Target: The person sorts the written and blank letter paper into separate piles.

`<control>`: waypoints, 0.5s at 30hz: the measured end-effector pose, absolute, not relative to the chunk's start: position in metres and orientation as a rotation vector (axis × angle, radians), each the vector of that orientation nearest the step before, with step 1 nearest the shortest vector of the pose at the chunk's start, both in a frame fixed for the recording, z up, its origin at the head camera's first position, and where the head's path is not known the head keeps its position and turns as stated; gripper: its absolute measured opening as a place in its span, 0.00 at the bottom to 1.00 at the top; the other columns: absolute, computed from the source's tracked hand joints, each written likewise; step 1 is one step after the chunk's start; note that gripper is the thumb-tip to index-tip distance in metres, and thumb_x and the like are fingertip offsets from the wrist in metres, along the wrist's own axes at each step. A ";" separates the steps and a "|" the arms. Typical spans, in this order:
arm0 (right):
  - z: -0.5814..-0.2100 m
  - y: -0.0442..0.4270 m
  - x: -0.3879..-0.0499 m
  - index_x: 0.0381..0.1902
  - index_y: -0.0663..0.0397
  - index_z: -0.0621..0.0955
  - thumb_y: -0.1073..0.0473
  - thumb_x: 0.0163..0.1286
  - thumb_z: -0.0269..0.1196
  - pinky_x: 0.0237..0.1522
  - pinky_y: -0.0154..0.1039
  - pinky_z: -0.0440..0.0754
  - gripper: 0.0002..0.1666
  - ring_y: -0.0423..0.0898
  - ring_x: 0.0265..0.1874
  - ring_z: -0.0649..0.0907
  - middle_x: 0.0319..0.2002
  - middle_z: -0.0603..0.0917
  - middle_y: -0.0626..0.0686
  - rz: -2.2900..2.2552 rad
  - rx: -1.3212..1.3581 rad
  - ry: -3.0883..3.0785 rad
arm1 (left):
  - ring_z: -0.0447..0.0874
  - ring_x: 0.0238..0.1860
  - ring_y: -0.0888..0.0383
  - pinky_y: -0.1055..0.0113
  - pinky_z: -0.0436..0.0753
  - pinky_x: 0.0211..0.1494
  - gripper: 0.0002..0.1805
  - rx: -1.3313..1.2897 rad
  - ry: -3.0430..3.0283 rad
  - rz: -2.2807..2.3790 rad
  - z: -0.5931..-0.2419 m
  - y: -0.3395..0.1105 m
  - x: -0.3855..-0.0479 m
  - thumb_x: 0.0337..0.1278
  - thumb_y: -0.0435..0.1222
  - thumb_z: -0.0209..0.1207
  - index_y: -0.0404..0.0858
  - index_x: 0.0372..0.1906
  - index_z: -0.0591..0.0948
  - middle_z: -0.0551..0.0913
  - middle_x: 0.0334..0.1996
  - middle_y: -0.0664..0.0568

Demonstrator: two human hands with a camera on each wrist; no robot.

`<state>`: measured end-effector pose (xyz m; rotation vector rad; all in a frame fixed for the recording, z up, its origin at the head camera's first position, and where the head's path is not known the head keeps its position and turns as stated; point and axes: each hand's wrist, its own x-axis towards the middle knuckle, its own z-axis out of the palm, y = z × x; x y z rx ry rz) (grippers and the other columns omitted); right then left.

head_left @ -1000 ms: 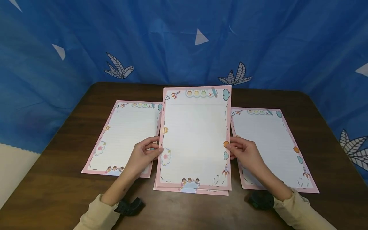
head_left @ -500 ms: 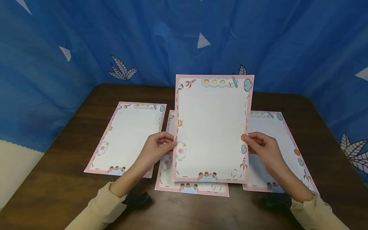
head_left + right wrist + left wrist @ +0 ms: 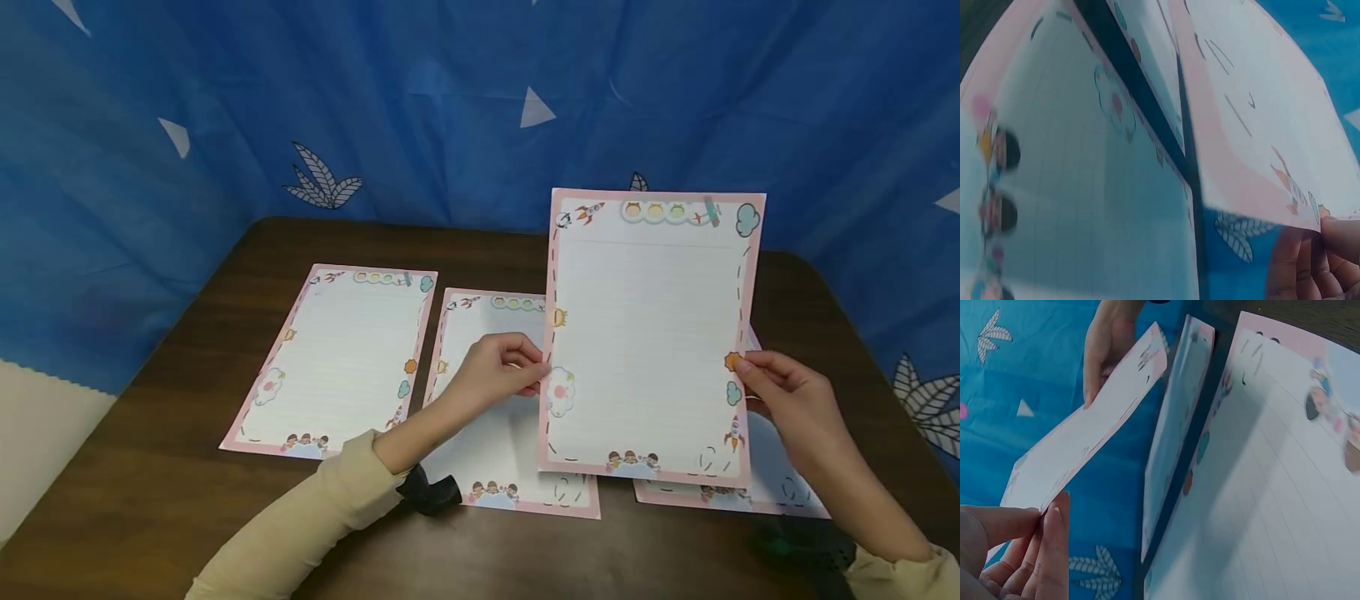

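Observation:
Raised off the table, a pink-bordered sheet of lined paper with cartoon rockets and clouds is held upright, tilted back. My left hand pinches its left edge between thumb and fingers. On the opposite edge, by the orange sun, my right hand pinches it too. Both wrist views show the thumbs pressed on the paper's edges. Beneath it lie two matching sheets: the middle sheet, partly covered by the left hand and the raised paper, and the right sheet, mostly hidden.
A third matching sheet lies at the left of the dark wooden table. Behind the table hangs a blue curtain with white leaves and triangles. A black device is at the left wrist.
Both hands have lifted the paper off the middle sheet and carried it right, over the right sheet. The middle sheet has come into view; the sheets on the table stay put.

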<state>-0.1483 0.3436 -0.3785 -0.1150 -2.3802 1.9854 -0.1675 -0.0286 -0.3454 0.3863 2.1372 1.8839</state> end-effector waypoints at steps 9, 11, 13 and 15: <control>-0.353 0.373 -0.134 0.41 0.39 0.82 0.59 0.69 0.57 0.28 0.23 0.76 0.09 0.33 0.26 0.80 0.34 0.82 0.33 1.768 -0.182 -2.490 | 0.83 0.22 0.53 0.68 0.81 0.28 0.03 0.502 2.128 1.774 -0.343 0.017 -0.174 0.54 0.28 0.63 0.32 0.30 0.80 0.81 0.19 0.51; -0.357 0.384 -0.135 0.40 0.38 0.82 0.59 0.70 0.56 0.28 0.22 0.75 0.09 0.32 0.27 0.80 0.34 0.81 0.31 1.707 -0.181 -2.537 | 0.83 0.22 0.52 0.68 0.81 0.27 0.03 0.532 2.132 1.730 -0.343 0.026 -0.175 0.54 0.28 0.62 0.31 0.30 0.80 0.81 0.18 0.52; -0.361 0.395 -0.135 0.39 0.35 0.81 0.59 0.70 0.56 0.27 0.22 0.74 0.10 0.32 0.26 0.79 0.33 0.80 0.30 1.652 -0.179 -2.571 | 0.84 0.23 0.52 0.68 0.81 0.27 0.03 0.550 2.120 1.695 -0.344 0.034 -0.175 0.55 0.27 0.62 0.31 0.31 0.79 0.81 0.18 0.53; -0.364 0.405 -0.134 0.38 0.32 0.80 0.60 0.70 0.56 0.26 0.21 0.73 0.12 0.32 0.25 0.78 0.32 0.79 0.29 1.633 -0.202 -2.596 | 0.84 0.22 0.53 0.69 0.81 0.27 0.03 0.566 2.098 1.672 -0.344 0.043 -0.175 0.55 0.27 0.61 0.30 0.31 0.79 0.80 0.18 0.53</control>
